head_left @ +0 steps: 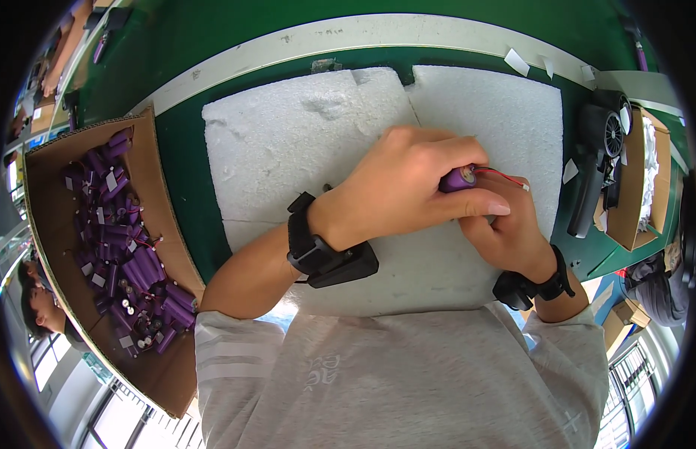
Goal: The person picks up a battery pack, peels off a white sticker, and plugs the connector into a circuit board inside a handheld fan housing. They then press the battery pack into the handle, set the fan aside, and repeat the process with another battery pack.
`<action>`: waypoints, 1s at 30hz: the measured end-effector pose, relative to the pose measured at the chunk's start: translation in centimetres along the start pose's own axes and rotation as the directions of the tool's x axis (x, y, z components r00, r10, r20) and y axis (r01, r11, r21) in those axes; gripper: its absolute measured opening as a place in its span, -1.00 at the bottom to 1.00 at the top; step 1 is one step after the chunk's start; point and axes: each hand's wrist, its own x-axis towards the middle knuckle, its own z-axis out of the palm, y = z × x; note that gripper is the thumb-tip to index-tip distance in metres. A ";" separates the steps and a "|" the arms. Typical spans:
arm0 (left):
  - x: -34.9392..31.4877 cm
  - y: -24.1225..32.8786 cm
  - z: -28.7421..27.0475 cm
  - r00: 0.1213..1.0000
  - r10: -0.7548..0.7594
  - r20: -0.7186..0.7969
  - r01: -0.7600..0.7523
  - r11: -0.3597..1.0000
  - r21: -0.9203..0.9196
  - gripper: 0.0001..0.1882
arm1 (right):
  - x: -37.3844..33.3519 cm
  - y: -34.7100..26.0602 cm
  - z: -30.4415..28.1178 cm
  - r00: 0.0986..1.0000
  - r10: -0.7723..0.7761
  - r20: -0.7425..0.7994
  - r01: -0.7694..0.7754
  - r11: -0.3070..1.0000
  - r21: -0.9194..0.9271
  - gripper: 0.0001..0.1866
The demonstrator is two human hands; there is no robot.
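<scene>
- While both hands meet over the white foam sheets (303,142), the left hand (408,187) curls its fingers tightly round a purple cylindrical cell (458,179), thumb stretched along its underside.
- The right hand (512,232) grips the same cell from below; a thin red wire (505,176) leaves the cell's end.
- A brown cardboard box (157,150) at the left holds a heap of purple cells (127,247) bearing small white rectangular labels.
- A black handheld tool (596,161) lies at the right beside an open brown carton (632,213).
- Small white paper slips (517,61) lie on the green table (183,172).
</scene>
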 end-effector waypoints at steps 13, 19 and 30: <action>0.2 -0.2 0.2 1.000 0.004 -0.024 -0.008 0.990 -0.143 -0.70 | -0.3 0.0 -0.2 0.999 0.036 0.017 -0.037 0.997 0.073 -0.96; 0.0 -0.6 0.1 0.999 0.017 -0.033 -0.020 0.993 -0.118 -0.71 | -0.1 0.2 0.0 0.994 0.093 0.055 -0.101 0.984 0.148 -0.98; 0.1 -0.5 -0.1 0.999 0.031 -0.040 -0.035 0.993 -0.116 -0.71 | -0.1 0.0 -0.2 0.995 0.065 0.071 -0.072 0.992 0.103 -0.94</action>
